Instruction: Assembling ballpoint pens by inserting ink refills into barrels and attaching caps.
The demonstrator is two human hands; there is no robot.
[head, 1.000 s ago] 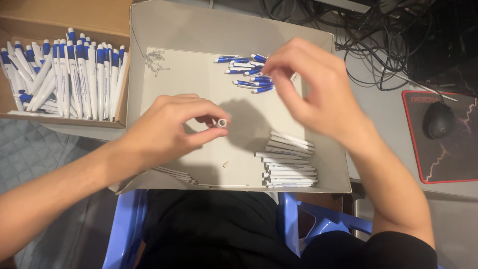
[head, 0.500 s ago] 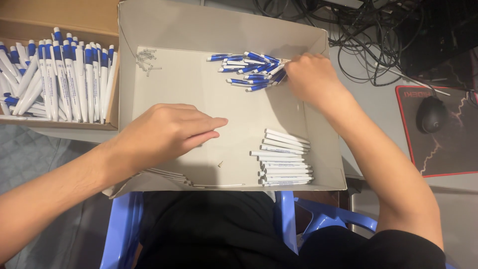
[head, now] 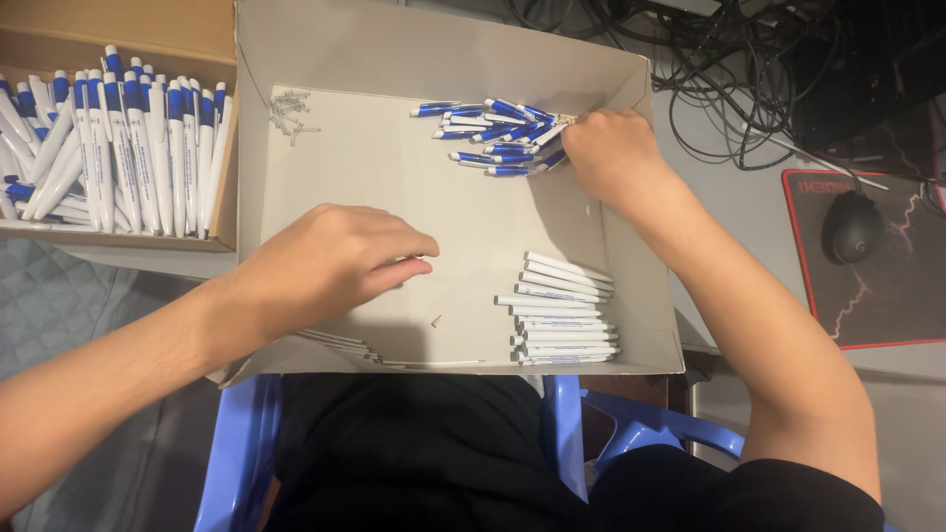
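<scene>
A shallow grey cardboard box rests on my lap. My left hand hovers over its middle with fingers curled around a small white pen part that barely shows at the fingertips. My right hand reaches to the far right corner, its fingertips in a pile of blue pen parts; whether it grips one is hidden. A stack of white pen barrels lies near the front right. Small metal springs sit at the far left. One tiny white piece lies loose on the box floor.
A brown box of assembled blue-and-white pens stands to the left. Thin refills lie along the grey box's front edge. A black mouse on a red-edged pad and tangled cables are at the right. I sit on a blue chair.
My right hand has moved away from the left hand to the blue pile at the far right corner. The left hand has lowered slightly and stays curled over its small part.
</scene>
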